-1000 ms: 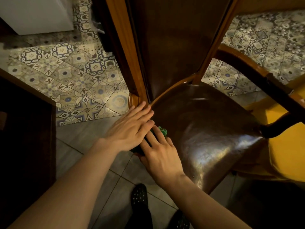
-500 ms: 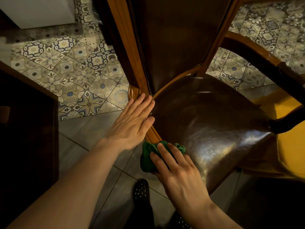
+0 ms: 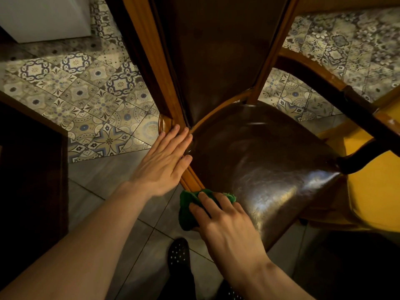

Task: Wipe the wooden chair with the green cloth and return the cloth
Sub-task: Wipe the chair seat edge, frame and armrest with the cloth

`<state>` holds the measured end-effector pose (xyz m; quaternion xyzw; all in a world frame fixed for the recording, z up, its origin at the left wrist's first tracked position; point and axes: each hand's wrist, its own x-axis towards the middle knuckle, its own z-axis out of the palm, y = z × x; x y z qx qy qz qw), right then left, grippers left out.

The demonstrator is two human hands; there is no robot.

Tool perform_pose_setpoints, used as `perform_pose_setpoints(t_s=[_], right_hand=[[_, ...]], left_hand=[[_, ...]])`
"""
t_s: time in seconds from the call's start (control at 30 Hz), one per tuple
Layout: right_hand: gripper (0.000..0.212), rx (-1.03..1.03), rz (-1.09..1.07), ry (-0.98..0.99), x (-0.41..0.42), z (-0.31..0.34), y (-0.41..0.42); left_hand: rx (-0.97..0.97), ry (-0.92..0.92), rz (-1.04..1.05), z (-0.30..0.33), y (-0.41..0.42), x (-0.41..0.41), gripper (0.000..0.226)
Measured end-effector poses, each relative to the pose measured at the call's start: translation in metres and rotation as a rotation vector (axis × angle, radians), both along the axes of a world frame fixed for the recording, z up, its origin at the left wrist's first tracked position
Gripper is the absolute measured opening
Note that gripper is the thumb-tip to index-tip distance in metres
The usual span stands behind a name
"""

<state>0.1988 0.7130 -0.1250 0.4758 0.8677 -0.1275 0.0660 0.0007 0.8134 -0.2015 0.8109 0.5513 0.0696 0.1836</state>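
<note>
The person is in the middle of wiping the wooden chair [image 3: 255,161]. The right hand [image 3: 225,221] presses the green cloth [image 3: 188,211] with flat fingers against the near corner of the seat, where the light wood rail [image 3: 191,180] meets the shiny brown cushion. The cloth is bunched up under the fingers and part of it hangs over the seat edge. The left hand [image 3: 162,163] lies open and flat on the side of the seat near the chair's back post, holding nothing, and seems to keep the chair steady. The wiping looks only partly done, because the tall back and the curved arm [image 3: 320,76] are away from the cloth. How clean the seat is cannot be told. The cloth must go back later; its place is not in view.
</note>
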Motion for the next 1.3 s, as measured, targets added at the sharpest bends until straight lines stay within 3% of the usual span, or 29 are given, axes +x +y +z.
perform_pose_setpoints(t_s=[0.1,0.23,0.4,0.6,0.77,1.07,1.3], right_hand=[[0.041,-0.035,0.050,-0.006,0.000,0.009,0.003],[0.050,-0.026,0.030,0.001,0.018,0.023,-0.006],[0.058,-0.091,-0.101,0.074,0.052,0.035,-0.027],[0.065,0.010,-0.239,0.159,0.085,0.031,-0.064],[0.069,0.001,-0.260,0.146,0.099,0.008,-0.093],[0.085,-0.054,-0.285,0.173,0.092,-0.026,-0.112],[0.077,0.027,-0.204,0.142,0.112,-0.024,-0.132]], left_hand=[[-0.038,0.028,-0.013,0.003,0.000,0.000,0.064],[-0.121,0.067,0.000,0.015,0.002,0.004,0.065],[-0.079,-0.023,-0.047,0.036,-0.032,0.044,0.059],[-0.082,-0.128,-0.079,0.040,-0.084,0.098,0.058],[-0.031,0.021,-0.146,0.022,-0.105,0.114,0.059],[-0.017,0.107,-0.215,0.018,-0.103,0.112,0.057],[-0.020,0.176,-0.221,0.023,-0.105,0.113,0.056]])
